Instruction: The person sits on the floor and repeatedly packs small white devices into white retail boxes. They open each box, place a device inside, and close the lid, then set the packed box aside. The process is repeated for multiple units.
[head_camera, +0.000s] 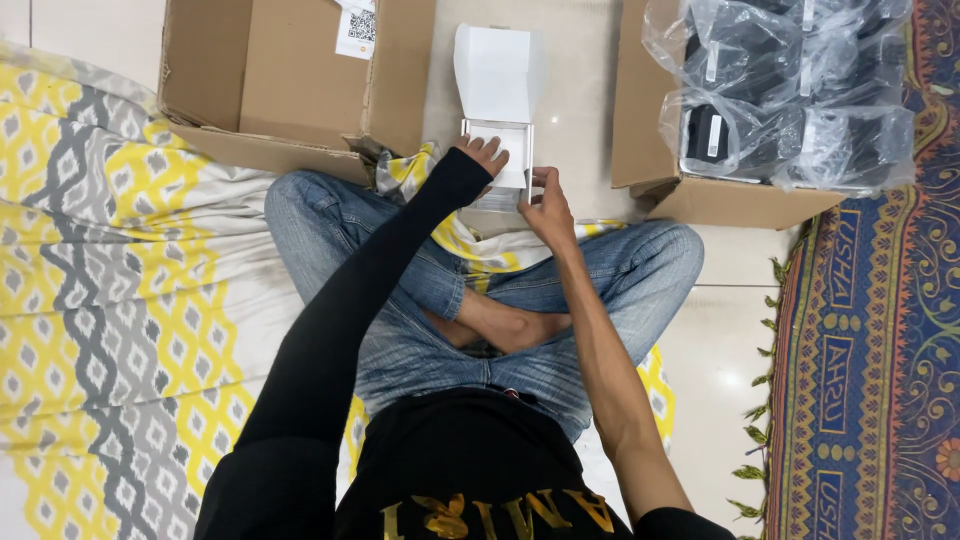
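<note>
Down by the crossed legs, one small white box (497, 150) sits on the floor with its lid up. The left hand (484, 155) rests flat on it, fingers loose, gripping nothing; the right hand (546, 207) pinches its right edge. Two cardboard cartons flank it: one open carton (290, 75) at left, another carton (700, 190) holding several plastic-bagged black items (790, 90).

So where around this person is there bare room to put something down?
Bare tile runs between the empty cardboard box and the carton of bagged items, beyond the small white box. More floor lies between the right knee and the patterned rug. The yellow-grey blanket is open too. It is crowded where the left hand and right hand meet.
</note>
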